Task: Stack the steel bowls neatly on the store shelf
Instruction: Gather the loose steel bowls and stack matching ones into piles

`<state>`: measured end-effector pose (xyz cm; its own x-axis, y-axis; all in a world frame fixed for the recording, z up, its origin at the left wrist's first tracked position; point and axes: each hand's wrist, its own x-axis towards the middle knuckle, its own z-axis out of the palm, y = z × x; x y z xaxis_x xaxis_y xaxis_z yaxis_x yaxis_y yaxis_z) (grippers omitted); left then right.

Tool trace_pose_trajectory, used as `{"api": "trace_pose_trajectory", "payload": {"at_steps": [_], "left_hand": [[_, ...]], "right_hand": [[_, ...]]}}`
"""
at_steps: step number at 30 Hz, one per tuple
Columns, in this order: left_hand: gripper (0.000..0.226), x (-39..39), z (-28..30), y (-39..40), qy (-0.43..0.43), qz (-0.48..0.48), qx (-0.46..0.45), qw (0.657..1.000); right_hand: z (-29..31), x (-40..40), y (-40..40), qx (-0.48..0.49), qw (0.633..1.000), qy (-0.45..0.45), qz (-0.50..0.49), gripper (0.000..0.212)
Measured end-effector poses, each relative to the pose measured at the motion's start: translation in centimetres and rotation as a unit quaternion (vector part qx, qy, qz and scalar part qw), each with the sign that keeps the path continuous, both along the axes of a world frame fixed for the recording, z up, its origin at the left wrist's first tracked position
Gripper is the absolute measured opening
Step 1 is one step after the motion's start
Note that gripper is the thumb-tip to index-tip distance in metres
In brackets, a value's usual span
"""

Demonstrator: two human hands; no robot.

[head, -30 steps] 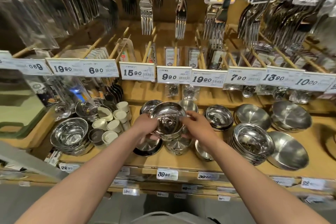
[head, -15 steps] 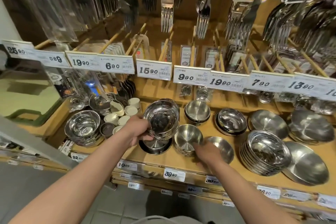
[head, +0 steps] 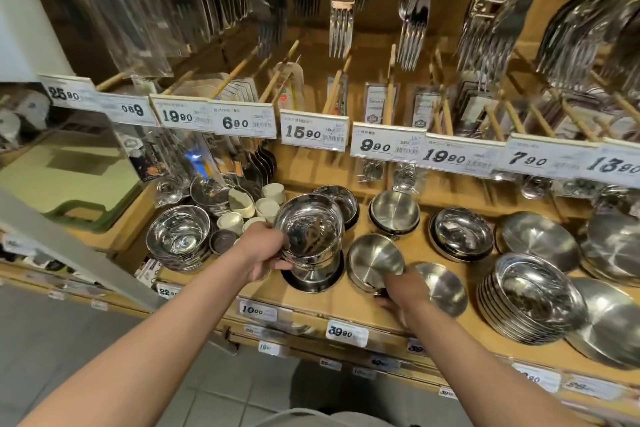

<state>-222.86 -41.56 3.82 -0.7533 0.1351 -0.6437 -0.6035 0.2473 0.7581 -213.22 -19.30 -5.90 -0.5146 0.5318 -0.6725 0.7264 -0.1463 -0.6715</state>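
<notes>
Head view: wooden store shelf crowded with steel bowls, below hanging forks.

head | faces forward and down | close over wooden shelf | one view

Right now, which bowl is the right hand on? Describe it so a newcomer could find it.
Find the wooden shelf under the 9.90 price tag. At its front edge the right hand tips up a small steel bowl. Unlike the neighbouring bowls, it stands tilted on edge.
</notes>
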Motion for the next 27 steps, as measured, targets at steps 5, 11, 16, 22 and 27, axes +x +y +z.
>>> {"api": "trace_pose_trajectory", "payload": {"at_steps": [5, 11, 16, 22, 27], "left_hand": [[0.026, -0.5, 0.1, 1.5, 0.004, -0.009, -0.003, 1.000], [0.020, 0.2, -1.0, 5.9, 0.012, -0.058, -0.007, 0.998], [0.026, 2.9, -3.2, 9.8, 0.024, -0.129, -0.039, 0.991], [0.026, 5.3, -5.0, 11.6, 0.029, -0.132, -0.138, 0.981], [0.035, 6.1, -6.8, 12.3, 0.031, -0.095, -0.176, 0.979]], "right_hand": [[2.0, 0.4, 2.5, -0.041, 0.996, 0.074, -0.028, 0.028], [4.5, 4.0, 8.2, 0.018, 0.993, 0.106, -0.040, 0.024], [3.8, 7.2, 9.9, 0.015, 0.993, 0.091, -0.079, 0.029], [2.7, 8.2, 9.3, -0.006, 0.992, 0.077, -0.096, 0.029], [1.7, 7.8, 8.6, -0.010, 0.990, 0.078, -0.118, 0.026]]}}
